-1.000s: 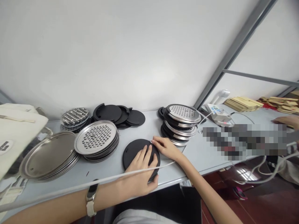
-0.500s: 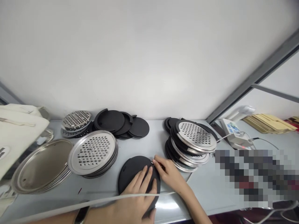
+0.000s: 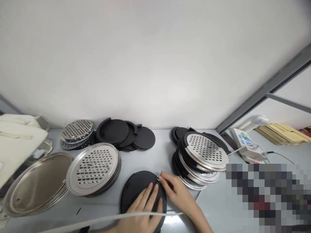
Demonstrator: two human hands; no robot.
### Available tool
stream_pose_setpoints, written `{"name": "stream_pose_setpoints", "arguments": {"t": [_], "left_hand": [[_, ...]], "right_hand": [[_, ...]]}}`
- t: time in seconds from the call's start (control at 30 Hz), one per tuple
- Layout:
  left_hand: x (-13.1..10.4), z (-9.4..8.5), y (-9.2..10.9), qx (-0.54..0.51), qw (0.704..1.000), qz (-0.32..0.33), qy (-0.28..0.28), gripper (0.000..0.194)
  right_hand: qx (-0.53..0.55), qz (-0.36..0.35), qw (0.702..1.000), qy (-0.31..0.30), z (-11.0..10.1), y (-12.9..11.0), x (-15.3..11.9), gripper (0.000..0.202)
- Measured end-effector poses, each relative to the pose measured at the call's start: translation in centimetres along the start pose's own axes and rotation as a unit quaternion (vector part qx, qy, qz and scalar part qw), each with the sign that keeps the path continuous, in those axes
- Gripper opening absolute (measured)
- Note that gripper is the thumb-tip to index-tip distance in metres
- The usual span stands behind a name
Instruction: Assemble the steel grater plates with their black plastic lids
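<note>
A round black disc [image 3: 132, 191] lies on the grey table in front of me. My left hand [image 3: 143, 207] rests flat across it with the fingers stretched out. At the disc's far right edge, my right hand [image 3: 175, 191] has thumb and forefinger pinched together on a small shiny metal ring [image 3: 158, 177]. How the ring sits on the disc is hidden by the fingertips. A pale cable [image 3: 107, 219] runs across the view in front of my left hand.
Left of the disc are stacked round metal graters [image 3: 93, 168] and plain metal trays [image 3: 43, 181]. Black round holders [image 3: 144, 137] lie by the wall. A pile of graters with black parts [image 3: 205, 147] stands right, near a white box [image 3: 243, 139] and tan cardboard [image 3: 284, 132].
The view has tilted slightly, so everything on the table appears lower. Both hands keep nearly the same places on the disc, the right one still pinching at its edge.
</note>
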State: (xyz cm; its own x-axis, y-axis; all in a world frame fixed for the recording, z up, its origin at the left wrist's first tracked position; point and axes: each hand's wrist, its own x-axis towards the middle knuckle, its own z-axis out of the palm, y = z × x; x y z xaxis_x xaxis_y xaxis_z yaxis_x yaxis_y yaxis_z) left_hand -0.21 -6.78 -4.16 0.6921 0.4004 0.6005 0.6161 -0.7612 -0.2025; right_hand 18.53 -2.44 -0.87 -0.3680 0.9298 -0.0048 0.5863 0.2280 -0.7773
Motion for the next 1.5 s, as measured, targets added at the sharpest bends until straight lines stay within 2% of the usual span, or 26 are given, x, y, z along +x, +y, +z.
{"name": "stream_pose_setpoints", "arguments": {"t": [0.1,0.3,0.43,0.6,0.67,0.7,0.77,0.8,0.87,0.9,1.0,1.2,1.33,1.5], "left_hand": [[-0.1,0.6,0.2,0.030,0.999,-0.013,0.020,0.031],[0.0,0.5,0.1,0.035,0.999,-0.006,0.026,0.030],[-0.1,0.0,0.1,0.003,0.998,0.028,-0.050,0.049],[0.2,-1.4,0.6,-0.018,0.994,-0.042,-0.101,0.048],[1.0,-2.7,-0.1,-0.098,0.976,-0.064,-0.181,0.060],[1.5,-3.3,-0.8,-0.144,0.965,-0.071,-0.208,0.057],[2.8,-4.1,-2.3,-0.222,0.939,-0.111,-0.240,0.031],[3.4,-4.3,-3.2,-0.236,0.929,-0.159,-0.236,0.020],[4.6,-3.8,-4.5,-0.228,0.923,-0.234,-0.205,0.019],[5.1,-3.3,-5.0,-0.213,0.927,-0.242,-0.191,0.018],[6.3,-1.5,-5.7,-0.176,0.944,-0.217,-0.174,0.016],[6.9,1.3,-5.4,-0.098,0.949,-0.188,-0.234,0.017],[6.6,1.9,-5.5,-0.108,0.942,-0.202,-0.246,0.020],[6.4,1.7,-5.6,-0.113,0.935,-0.224,-0.249,0.023]], "right_hand": [[0.001,0.006,1.000,0.000,0.1,0.1,0.1,0.033],[-0.006,0.009,1.000,-0.009,0.1,0.1,0.4,0.033],[-0.005,0.003,1.000,-0.008,0.2,0.4,0.3,0.033],[-0.009,-0.016,1.000,-0.012,0.5,0.5,0.2,0.032],[-0.011,-0.025,1.000,-0.011,0.6,0.5,0.1,0.033],[-0.011,-0.029,0.999,-0.009,0.6,0.5,0.0,0.033],[-0.012,-0.034,0.999,-0.008,0.7,0.4,0.0,0.033],[-0.013,-0.037,0.999,-0.005,0.7,0.4,-0.1,0.033],[-0.018,-0.044,0.999,0.007,0.6,0.4,-0.1,0.031],[-0.022,-0.049,0.998,0.014,0.6,0.4,-0.2,0.030],[-0.036,-0.065,0.997,0.031,0.6,0.5,-0.4,0.031],[-0.076,-0.087,0.991,0.067,1.1,0.8,-0.7,0.033],[-0.100,-0.092,0.988,0.078,1.3,0.7,-0.7,0.029],[-0.102,-0.087,0.989,0.069,1.2,0.5,-0.9,0.026]]}}
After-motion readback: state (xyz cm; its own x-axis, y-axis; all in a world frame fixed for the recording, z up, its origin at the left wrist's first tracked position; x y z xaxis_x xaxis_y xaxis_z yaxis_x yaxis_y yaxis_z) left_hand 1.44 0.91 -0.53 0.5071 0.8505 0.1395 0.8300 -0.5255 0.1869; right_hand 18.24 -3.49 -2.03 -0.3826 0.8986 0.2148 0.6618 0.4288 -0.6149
